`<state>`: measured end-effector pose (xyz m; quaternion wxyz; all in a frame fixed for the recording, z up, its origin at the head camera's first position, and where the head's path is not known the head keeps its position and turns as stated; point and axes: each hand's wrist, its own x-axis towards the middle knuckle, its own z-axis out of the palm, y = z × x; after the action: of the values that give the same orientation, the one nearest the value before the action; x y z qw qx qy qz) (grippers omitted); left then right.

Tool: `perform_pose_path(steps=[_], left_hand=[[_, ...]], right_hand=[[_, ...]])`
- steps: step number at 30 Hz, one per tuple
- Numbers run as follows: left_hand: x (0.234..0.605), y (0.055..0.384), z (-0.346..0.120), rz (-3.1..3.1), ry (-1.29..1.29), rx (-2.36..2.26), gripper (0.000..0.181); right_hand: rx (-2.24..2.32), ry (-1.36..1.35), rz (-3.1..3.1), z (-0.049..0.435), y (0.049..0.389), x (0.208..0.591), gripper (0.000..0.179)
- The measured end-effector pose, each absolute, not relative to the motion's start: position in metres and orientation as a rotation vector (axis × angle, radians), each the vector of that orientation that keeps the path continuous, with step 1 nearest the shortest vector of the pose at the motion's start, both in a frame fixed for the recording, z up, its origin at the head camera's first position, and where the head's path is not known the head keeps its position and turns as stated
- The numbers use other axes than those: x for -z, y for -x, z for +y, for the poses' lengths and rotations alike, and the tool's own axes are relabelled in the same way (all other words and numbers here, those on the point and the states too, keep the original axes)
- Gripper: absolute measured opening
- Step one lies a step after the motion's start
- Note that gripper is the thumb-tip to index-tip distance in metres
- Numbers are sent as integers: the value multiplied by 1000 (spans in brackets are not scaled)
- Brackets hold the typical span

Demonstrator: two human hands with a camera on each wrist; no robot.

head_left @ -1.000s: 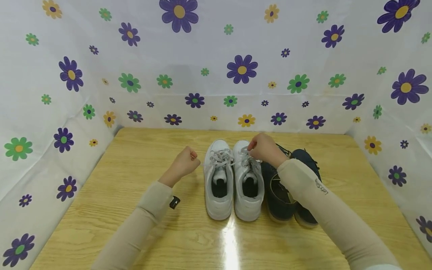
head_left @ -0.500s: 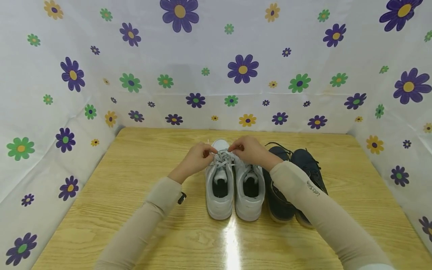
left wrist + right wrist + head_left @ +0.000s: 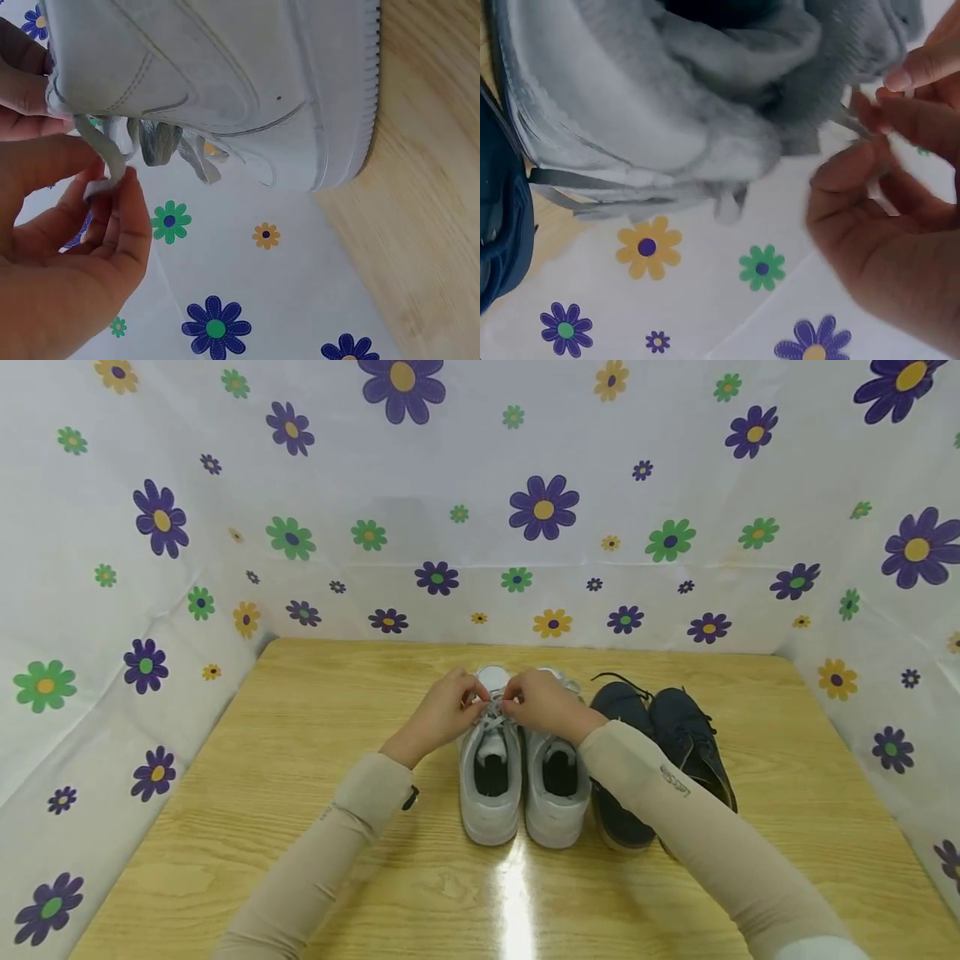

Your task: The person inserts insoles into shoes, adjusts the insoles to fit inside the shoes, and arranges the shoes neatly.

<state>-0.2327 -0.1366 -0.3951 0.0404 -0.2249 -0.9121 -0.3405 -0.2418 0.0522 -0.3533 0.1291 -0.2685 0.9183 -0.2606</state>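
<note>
Two white sneakers stand side by side, heels toward me: the left sneaker (image 3: 491,814) and the right sneaker (image 3: 557,818). My left hand (image 3: 446,710) pinches a grey-white shoelace (image 3: 109,154) at the front of the left sneaker, with the flat lace looping between thumb and fingers. My right hand (image 3: 553,702) meets it from the other side, thumb and forefinger pinching the same sneaker's lace. It covers much of the right sneaker's lacing in the head view. The fingertips of both hands are close together above the lacing.
A pair of dark navy shoes stands right of the white ones, the nearer navy shoe (image 3: 622,814) partly under my right forearm and the farther navy shoe (image 3: 686,727) beside it. The wooden table (image 3: 337,693) ends at a flower-printed cloth (image 3: 405,535).
My left hand has moved right, onto the left white sneaker's laces. My right hand has left the right white sneaker's laces and come left to the same lacing.
</note>
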Motion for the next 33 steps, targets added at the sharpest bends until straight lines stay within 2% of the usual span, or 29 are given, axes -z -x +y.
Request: perform_pose_path(steps=[10, 27, 33], left_hand=[[385, 235, -140, -2926, 881, 949, 10], [387, 231, -128, -2990, 836, 926, 12], [391, 228, -138, -2946, 703, 926, 11]], right_hand=[[625, 749, 2636, 62, 237, 349, 15], [507, 752, 2674, 72, 228, 345, 10], [513, 783, 2626, 75, 228, 346, 14]])
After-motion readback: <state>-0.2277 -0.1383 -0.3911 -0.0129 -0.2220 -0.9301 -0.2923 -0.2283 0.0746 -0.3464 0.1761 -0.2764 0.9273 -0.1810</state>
